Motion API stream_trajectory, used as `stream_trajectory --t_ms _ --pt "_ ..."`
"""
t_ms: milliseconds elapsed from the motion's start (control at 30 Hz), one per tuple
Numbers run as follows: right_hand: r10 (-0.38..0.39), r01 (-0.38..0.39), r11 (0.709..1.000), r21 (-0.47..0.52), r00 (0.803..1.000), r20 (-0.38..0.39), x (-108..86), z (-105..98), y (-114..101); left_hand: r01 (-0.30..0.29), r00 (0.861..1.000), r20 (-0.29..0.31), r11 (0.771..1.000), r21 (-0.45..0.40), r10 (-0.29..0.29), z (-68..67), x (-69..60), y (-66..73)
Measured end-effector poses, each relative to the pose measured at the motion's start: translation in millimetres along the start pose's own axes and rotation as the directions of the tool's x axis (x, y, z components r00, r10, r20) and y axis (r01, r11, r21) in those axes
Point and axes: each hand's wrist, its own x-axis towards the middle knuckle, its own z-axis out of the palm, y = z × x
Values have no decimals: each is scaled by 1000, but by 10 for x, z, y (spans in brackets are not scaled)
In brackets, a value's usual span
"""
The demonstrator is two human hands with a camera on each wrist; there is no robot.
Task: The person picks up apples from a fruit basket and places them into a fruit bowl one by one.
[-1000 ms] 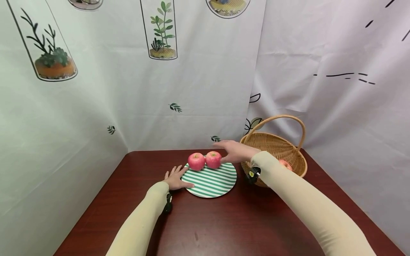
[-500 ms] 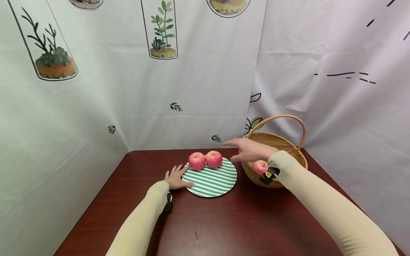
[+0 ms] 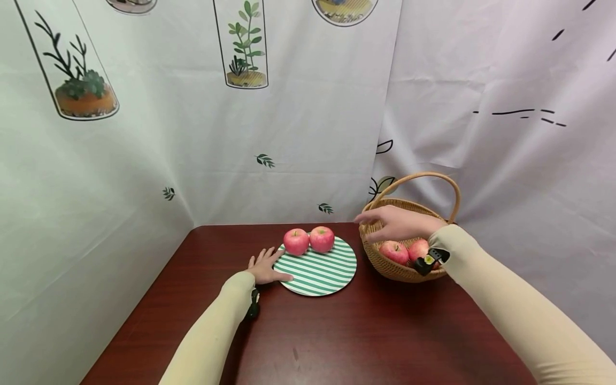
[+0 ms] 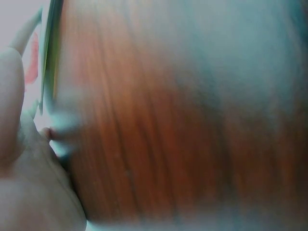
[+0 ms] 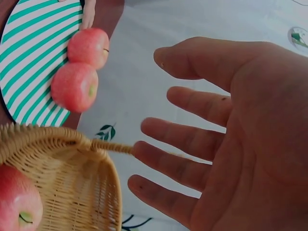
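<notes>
Two red apples (image 3: 296,242) (image 5: 74,87) sit side by side at the back of a round green-and-white striped plate (image 3: 315,275). At the plate's left edge my left hand (image 3: 264,268) rests with fingers spread, its thumb on the rim. My right hand (image 3: 401,223) hangs over the wicker basket (image 3: 392,272), holding nothing; the right wrist view shows its fingers apart and extended. Below that hand, two apples (image 3: 394,252) lie in the basket, one partly behind the wrist strap. The left wrist view is blurred, with part of the left hand (image 4: 33,183) along its left side.
The basket's tall arched handle (image 3: 456,198) rises at the back right. A dark red-brown table (image 3: 308,337) lies under everything, with patterned white cloth (image 3: 298,123) hanging behind and at both sides.
My right hand has moved right, from beside the plate's apples to over the basket, uncovering more of the apples inside. My left hand has stayed at the plate's edge.
</notes>
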Motion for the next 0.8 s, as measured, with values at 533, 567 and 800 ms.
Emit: stream_trajectory --t_ms 533,567,800 --pt "61 -61 996 57 998 6 -164 -97 382 7 1000 3 1000 3 -7 -15 -27 9" --pt "60 -61 996 64 998 3 -167 -101 415 8 1000 5 1000 4 -8 -20 -36 20" --pt "70 -70 985 157 998 8 -173 -120 569 -1 1000 9 1000 15 1 -45 -81 70"
